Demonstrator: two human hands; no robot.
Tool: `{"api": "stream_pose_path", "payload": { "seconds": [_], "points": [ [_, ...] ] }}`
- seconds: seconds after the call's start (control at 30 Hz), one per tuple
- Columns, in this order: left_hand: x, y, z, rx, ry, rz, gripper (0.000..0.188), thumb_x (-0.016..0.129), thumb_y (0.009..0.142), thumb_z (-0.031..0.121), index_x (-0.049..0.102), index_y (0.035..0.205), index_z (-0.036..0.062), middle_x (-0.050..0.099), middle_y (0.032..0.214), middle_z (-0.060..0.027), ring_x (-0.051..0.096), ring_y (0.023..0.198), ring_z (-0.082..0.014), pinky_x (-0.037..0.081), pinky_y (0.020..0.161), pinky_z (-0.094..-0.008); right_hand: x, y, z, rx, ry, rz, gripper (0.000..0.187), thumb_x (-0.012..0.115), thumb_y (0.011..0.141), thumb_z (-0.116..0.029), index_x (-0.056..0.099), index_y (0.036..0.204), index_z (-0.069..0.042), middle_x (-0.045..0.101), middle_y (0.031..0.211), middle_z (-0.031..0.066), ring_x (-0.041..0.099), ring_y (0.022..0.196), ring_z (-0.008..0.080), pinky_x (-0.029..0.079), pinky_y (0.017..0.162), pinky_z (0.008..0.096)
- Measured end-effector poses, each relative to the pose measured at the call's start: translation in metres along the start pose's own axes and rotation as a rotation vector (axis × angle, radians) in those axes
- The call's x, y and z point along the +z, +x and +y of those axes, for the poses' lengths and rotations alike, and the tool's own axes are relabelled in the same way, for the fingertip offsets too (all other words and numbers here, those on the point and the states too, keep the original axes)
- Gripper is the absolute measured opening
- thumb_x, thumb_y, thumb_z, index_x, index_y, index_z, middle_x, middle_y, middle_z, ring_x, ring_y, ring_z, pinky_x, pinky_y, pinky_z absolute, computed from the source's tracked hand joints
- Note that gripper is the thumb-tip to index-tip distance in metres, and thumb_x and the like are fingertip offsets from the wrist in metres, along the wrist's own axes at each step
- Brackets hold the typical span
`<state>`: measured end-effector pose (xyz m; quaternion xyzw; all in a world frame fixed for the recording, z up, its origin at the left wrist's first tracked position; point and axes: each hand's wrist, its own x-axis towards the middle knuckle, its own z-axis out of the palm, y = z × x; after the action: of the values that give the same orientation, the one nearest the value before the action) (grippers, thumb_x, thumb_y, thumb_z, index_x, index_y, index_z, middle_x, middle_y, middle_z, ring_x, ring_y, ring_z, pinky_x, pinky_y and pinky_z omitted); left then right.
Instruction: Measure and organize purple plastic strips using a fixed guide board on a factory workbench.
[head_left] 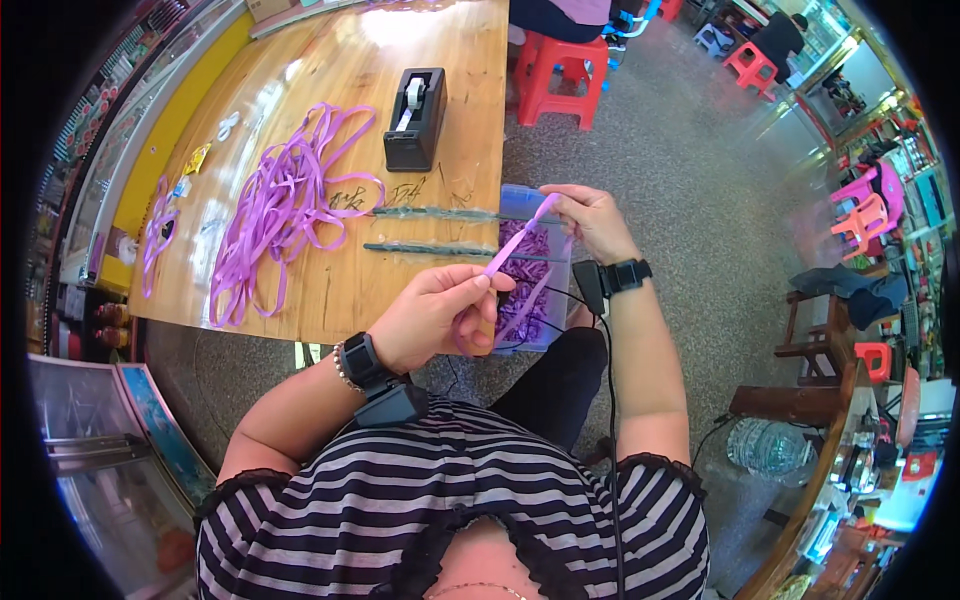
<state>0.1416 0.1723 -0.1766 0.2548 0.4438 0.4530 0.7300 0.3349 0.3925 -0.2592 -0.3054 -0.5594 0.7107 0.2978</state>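
Note:
A narrow purple ribbon (513, 243) is stretched slantwise between my two hands, just past the table's right edge. My left hand (445, 308) pinches its lower part between thumb and forefinger, with more ribbon hanging below the fingers. At the upper end, my right hand (592, 222) has thumb and fingers closed on the ribbon. Beneath the hands stands a clear bluish plastic bin (562, 250) holding many small purple pieces. Two thin dark rods (410, 249) are taped to the table and reach out over the bin. My hands partly hide the bin.
On the wooden table (440, 290) lie a large tangled heap of purple ribbon (285, 200) and a black tape dispenser (415, 120). A smaller ribbon bundle (158, 235) sits farther left. Beyond the table are a red stool (565, 85) and a seated person (780, 45).

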Motion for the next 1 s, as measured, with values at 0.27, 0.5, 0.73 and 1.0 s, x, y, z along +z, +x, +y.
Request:
{"api": "stream_pose_path", "payload": {
  "seconds": [0.27,0.5,0.73,1.0],
  "points": [
    [-0.01,0.0,-0.007,-0.097,0.182,-0.104,0.029,0.045,0.106,0.019,0.063,0.118,-0.0012,0.066,0.085,-0.0033,0.06,0.067,-0.0094,0.054,0.069,-0.0255,0.029,-0.001,0.056,0.069,-0.104,-0.04,0.023,0.068,0.092,-0.014,0.072,0.111,-0.002,0.064,0.076,-0.0042,0.051,0.061,0.0035,0.039,0.055,0.0204],
    [0.0,-0.004,-0.012,-0.095,0.39,-0.142,0.027,0.047,0.105,0.017,0.065,0.114,-0.0017,0.069,0.094,-0.0068,0.068,0.081,-0.0125,0.055,0.075,-0.0262,0.07,-0.049,0.052,-0.047,-0.146,0.082,0.023,0.064,0.096,-0.015,0.071,0.112,0.001,0.062,0.073,-0.0031,0.052,0.061,0.0046,0.041,0.054,0.0203],
    [0.017,-0.016,-0.035,-0.068,0.511,-0.199,0.027,0.047,0.105,0.017,0.064,0.113,-0.0017,0.069,0.095,-0.0053,0.066,0.085,-0.0111,0.055,0.077,-0.0257,0.091,-0.085,0.047,-0.111,-0.142,0.188,0.022,0.061,0.098,-0.016,0.072,0.106,0.001,0.066,0.074,0.0,0.054,0.059,0.0053,0.043,0.052,0.0218],
    [0.013,-0.017,-0.078,-0.1,0.541,-0.185,0.027,0.048,0.105,0.019,0.066,0.109,-0.0011,0.07,0.095,-0.0032,0.066,0.087,-0.0094,0.054,0.08,-0.0242,0.096,-0.105,0.038,0.118,0.276,0.087,0.024,0.055,0.101,-0.015,0.068,0.11,0.004,0.067,0.085,0.0021,0.059,0.071,0.0075,0.05,0.069,0.0231]
  ]
}}
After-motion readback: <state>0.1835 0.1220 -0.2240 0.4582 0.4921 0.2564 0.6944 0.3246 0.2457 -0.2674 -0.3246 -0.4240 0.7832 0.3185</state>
